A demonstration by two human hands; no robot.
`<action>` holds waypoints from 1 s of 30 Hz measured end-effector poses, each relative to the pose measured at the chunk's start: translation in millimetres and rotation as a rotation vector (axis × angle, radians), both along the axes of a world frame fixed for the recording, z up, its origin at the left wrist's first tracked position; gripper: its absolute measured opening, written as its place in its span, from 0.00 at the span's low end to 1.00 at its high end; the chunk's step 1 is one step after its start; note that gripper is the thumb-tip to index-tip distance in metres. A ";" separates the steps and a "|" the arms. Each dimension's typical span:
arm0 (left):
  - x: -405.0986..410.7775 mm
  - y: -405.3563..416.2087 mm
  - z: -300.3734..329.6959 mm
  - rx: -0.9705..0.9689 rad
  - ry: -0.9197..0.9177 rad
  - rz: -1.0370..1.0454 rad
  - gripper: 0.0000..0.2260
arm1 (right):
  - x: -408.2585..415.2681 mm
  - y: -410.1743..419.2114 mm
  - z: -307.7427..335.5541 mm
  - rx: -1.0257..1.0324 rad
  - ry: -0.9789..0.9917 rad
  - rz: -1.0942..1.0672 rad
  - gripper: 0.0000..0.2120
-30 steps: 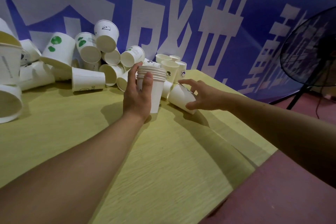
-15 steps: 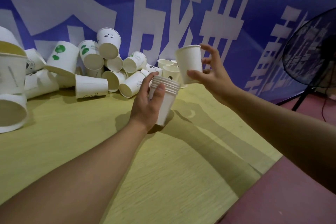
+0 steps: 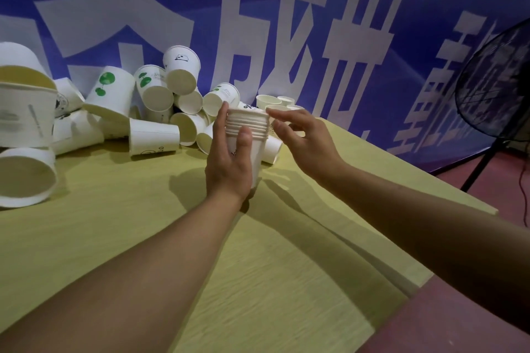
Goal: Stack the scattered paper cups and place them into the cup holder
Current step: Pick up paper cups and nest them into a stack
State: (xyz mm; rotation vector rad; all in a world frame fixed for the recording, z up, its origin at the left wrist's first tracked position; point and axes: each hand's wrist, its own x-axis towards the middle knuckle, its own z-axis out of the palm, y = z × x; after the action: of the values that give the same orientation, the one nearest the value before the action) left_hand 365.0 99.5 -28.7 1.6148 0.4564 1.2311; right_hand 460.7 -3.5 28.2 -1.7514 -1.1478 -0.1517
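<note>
My left hand (image 3: 229, 163) grips a stack of several nested white paper cups (image 3: 249, 126), held upright above the yellow-green table (image 3: 200, 252). My right hand (image 3: 307, 140) is just to the right of the stack, fingers spread, its fingertips touching the top rim. It holds nothing. A heap of loose white cups (image 3: 160, 106), some with green prints, lies behind the stack against the blue wall. One cup lies on its side (image 3: 153, 137) in front of the heap. No cup holder is in sight.
Large white cups (image 3: 25, 152) crowd the left edge. A few upright cups (image 3: 269, 102) stand behind my hands. A black standing fan (image 3: 496, 80) is at the right beyond the table edge, on a red floor.
The right hand brought its single cup down into the stack and let go. The stack is one rim taller and sits upright in my left hand.
</note>
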 end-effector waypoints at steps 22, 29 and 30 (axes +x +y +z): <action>-1.9 8.9 0.7 -0.188 -0.013 0.038 0.24 | 60.7 25.6 7.9 -0.792 0.156 0.068 0.36; -6.0 1.0 5.1 -0.147 -0.041 -0.040 0.24 | 63.4 -2.3 11.6 -0.725 0.182 0.072 0.32; -6.2 0.7 5.0 -0.149 -0.048 -0.047 0.24 | 63.5 -6.5 12.1 -0.660 0.153 0.059 0.32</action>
State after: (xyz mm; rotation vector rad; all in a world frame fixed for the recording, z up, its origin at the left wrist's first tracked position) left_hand 358.8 100.2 -23.7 1.4589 0.4660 1.1704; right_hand 524.3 -10.0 40.3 -2.2453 -1.2138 0.4391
